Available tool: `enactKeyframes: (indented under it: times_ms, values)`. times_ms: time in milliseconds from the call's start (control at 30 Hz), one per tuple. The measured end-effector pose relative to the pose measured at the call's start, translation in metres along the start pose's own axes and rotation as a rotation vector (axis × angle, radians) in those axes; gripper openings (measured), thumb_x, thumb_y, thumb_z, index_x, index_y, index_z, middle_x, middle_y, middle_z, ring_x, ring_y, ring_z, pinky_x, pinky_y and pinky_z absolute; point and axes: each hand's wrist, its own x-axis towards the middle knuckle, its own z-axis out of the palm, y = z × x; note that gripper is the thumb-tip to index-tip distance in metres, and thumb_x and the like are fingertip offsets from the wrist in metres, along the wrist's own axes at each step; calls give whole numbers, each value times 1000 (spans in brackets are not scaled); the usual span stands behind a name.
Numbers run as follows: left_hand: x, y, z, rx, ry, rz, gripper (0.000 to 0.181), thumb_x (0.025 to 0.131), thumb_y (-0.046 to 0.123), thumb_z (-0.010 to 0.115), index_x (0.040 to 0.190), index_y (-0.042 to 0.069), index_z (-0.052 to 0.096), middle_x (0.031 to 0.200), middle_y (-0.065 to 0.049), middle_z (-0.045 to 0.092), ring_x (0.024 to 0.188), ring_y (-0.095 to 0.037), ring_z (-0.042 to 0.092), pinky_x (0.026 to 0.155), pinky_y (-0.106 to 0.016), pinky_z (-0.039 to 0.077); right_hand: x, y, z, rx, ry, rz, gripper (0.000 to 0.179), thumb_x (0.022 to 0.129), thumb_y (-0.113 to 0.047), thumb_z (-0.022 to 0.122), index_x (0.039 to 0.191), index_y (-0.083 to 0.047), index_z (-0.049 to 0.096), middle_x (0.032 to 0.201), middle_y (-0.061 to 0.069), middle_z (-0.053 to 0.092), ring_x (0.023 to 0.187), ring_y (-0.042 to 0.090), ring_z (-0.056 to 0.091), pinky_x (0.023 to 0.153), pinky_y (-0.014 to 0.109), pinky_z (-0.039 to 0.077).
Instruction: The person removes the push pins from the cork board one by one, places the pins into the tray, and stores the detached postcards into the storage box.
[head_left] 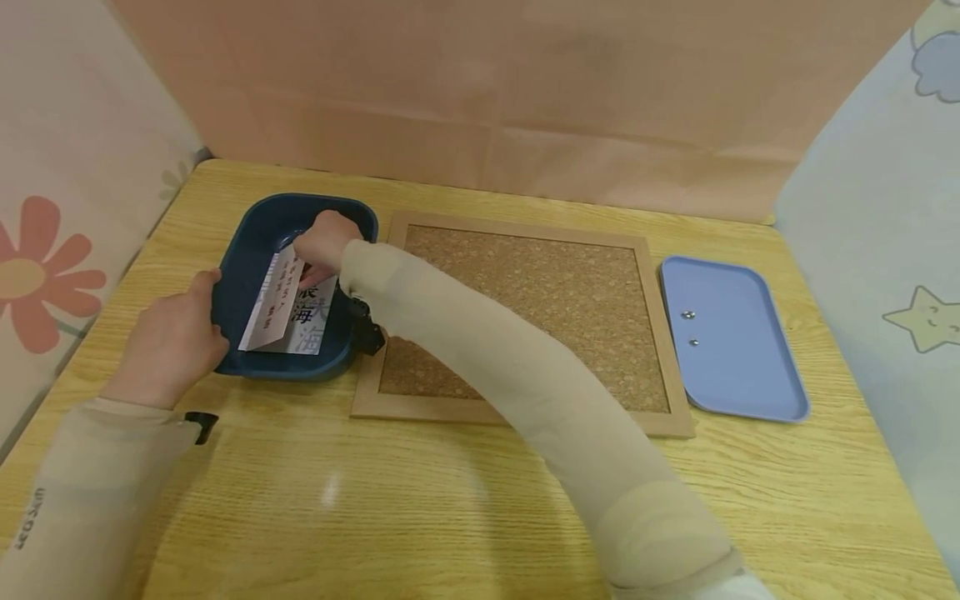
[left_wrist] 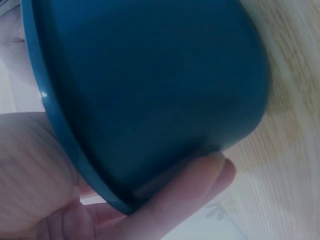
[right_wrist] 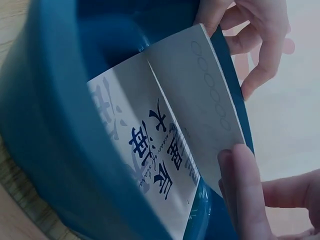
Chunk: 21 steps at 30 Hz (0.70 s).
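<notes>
A white paper card with red characters stands tilted inside a dark blue plastic basin. My right hand reaches into the basin and pinches this card near its far edge; the right wrist view shows its paler side with a row of circles. Under it lies another printed sheet bearing large dark and grey characters. My left hand grips the basin's left rim, its fingertips against the outer wall.
Right of the basin lies a wood-framed corkboard, partly covered by my right sleeve. A light blue tray sits beyond it, holding two small shiny metal pieces. Walls close off the table's back and sides.
</notes>
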Motion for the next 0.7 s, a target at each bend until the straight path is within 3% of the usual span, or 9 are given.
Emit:
enactKeyframes:
  times_ms: [233,500,700]
  values:
    - [-2,1,1,-13,7,2,66,78,-7,57,136,-19,29,71,-36,55,52,-34,49,46,-42,42,6,4,6,58,-18,14,19,91,-14,64,108,-5,60,84,7,66,66,17,72,67,24,57]
    - [-1,3,2,-19,4,12,66,78,-7,56,137,-19,27,62,-28,53,49,-31,46,43,-38,38,2,10,3,3,-22,-21,22,92,-16,61,111,-4,59,92,4,61,68,15,68,66,24,57]
    - [-1,2,2,-11,7,12,66,78,-7,56,137,-19,28,63,-28,53,50,-31,46,44,-38,38,-4,9,1,-75,-56,-29,28,94,-20,54,118,-7,59,101,2,60,80,13,64,69,24,57]
